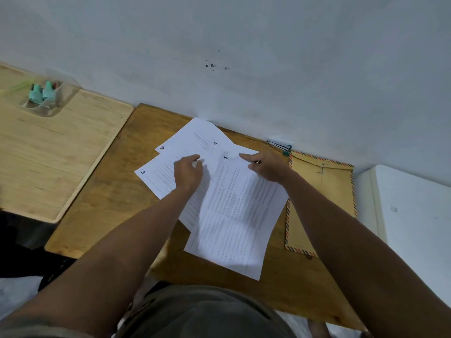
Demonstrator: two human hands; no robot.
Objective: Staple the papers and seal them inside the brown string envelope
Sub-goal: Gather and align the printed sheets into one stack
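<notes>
Both hands over loose papers [227, 206]: left hand [188, 173] half curled with fingers resting on sheets, right hand [266, 167] pressing top sheet with index finger stretched out, pinching nothing clearly. Wooden surface [102, 211] under everything. Papers spread unevenly at centre. Brown string envelope [324, 191] flat, just right of papers. Stapler [279, 145] near wall, beyond envelope corner.

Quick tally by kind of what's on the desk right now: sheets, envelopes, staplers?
Printed paper sheets: 4 that I can tell apart, fanned and overlapping; more may be hidden underneath
Brown string envelope: 1, beside the sheets on the right
Stapler: 1, at the wall behind the envelope, partly hidden
Total: 6
</notes>
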